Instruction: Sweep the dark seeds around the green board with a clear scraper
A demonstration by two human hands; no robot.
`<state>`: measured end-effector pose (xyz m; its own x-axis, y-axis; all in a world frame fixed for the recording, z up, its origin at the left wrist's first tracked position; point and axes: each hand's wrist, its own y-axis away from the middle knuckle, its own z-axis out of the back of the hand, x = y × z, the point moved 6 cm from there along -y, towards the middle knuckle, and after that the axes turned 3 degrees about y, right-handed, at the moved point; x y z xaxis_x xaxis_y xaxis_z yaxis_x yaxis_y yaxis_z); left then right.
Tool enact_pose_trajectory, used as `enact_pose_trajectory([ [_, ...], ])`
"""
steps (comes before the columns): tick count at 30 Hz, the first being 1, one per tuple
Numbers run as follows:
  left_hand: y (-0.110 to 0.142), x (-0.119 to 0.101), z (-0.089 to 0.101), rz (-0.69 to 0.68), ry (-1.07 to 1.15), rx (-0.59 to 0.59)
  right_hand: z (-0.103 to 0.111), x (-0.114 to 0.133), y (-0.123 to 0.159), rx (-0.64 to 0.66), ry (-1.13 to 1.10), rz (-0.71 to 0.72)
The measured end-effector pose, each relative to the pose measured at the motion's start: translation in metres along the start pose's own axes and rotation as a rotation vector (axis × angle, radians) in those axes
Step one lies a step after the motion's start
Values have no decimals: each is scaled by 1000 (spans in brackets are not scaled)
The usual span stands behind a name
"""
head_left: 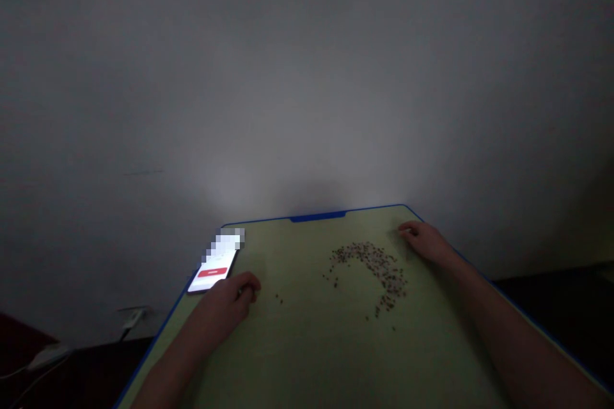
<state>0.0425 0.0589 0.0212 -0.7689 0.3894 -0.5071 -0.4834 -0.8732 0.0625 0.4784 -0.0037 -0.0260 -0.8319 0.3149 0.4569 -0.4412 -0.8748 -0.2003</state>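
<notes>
A curved, scattered band of small seeds or beans, dark and pale mixed, lies on the table; their exact kind is too small to tell. My left hand rests near the table's left side, its fingers curled in, and whatever may be between the fingertips is hidden. Just right of it lie two loose dark grains. Beyond the far right end of the band, my right hand lies by the table's right edge, fingers loosely bent with a gap at the thumb and nothing visible held.
A phone with a lit screen and a red button lies just past my left hand. The pale table has a blue rim and stands against a grey wall. A plug with a cable is low on the left.
</notes>
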Motion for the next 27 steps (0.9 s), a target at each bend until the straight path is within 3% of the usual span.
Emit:
enact_pose_trajectory([
  [6,1,-2,0,-10,-1,8,-1,9,5,82,11,37],
  [14,3,-4,0,4,-38,-4,-21,45,8,171,9,140],
  [21,5,0,4,23,-32,-51,-40,93,-11,223,24,243],
  [27,7,0,5,28,-53,-66,-55,152,-15,265,36,368],
])
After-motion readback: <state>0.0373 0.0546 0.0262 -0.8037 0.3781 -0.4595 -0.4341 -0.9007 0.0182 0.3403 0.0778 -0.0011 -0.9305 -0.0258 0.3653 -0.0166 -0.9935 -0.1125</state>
